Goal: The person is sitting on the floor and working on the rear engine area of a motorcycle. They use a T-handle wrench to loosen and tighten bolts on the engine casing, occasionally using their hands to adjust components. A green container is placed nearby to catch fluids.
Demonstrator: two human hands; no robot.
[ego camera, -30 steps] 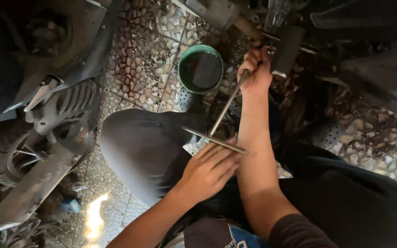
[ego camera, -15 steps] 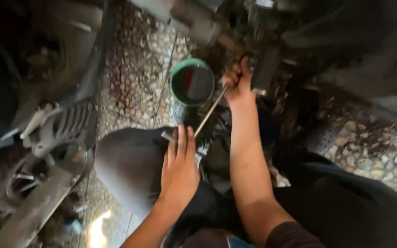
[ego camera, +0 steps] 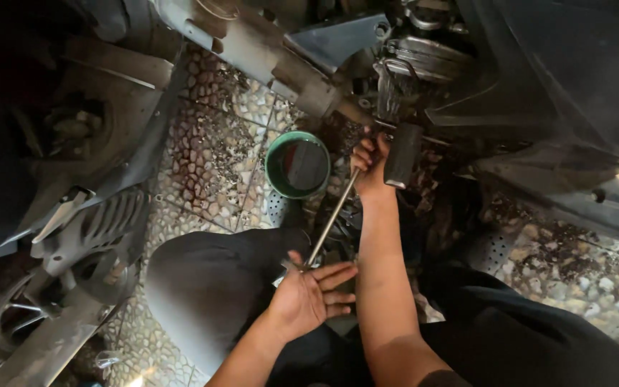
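Note:
A long metal T-handle wrench runs from my lap up toward the underside of a motorcycle engine. My right hand is closed around the far end of the shaft, next to a black footpeg. My left hand lies at the wrench's near end with its fingers spread, the palm touching the crossbar without gripping it. The tip of the wrench is hidden behind my right hand.
A green bowl holding dark liquid stands on the pebble-patterned tile floor, just left of my right hand. My knee in black trousers fills the lower middle. Another machine's cover and wheel lie at the left.
My left hand has let go of the crossbar it gripped a second ago and now rests open against it. My right hand stays on the shaft. The view has shifted upward.

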